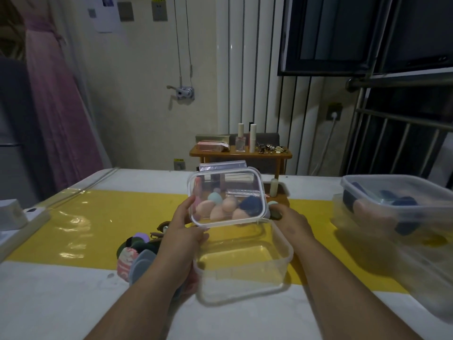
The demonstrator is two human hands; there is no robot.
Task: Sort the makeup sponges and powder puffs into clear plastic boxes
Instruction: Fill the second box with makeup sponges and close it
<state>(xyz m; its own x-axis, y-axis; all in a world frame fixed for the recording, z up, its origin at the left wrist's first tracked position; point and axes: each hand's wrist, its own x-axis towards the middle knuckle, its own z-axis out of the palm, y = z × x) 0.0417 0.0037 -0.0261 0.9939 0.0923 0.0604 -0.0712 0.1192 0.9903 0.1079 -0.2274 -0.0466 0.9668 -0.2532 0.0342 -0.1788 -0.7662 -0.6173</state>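
Note:
A clear plastic box [245,288] stands open and empty on the table in front of me. Its clear lid [228,177] is raised almost upright over the box's far rim. My left hand [181,231] grips the lid's left edge, thumb up its side. My right hand [291,223] holds the lid's lower right corner. Several egg-shaped makeup sponges [221,207], pink, teal and navy, show through the lid and lie on the table behind it. A pile of powder puffs [137,251] lies left of the box, partly hidden by my left forearm.
A second clear box [367,185] holding dark puffs stands at the right, stacked on another container. A small wooden shelf [241,154] with cosmetics stands behind the table. A white box [12,214] sits at the left edge. A yellow strip [98,217] crosses the white tabletop.

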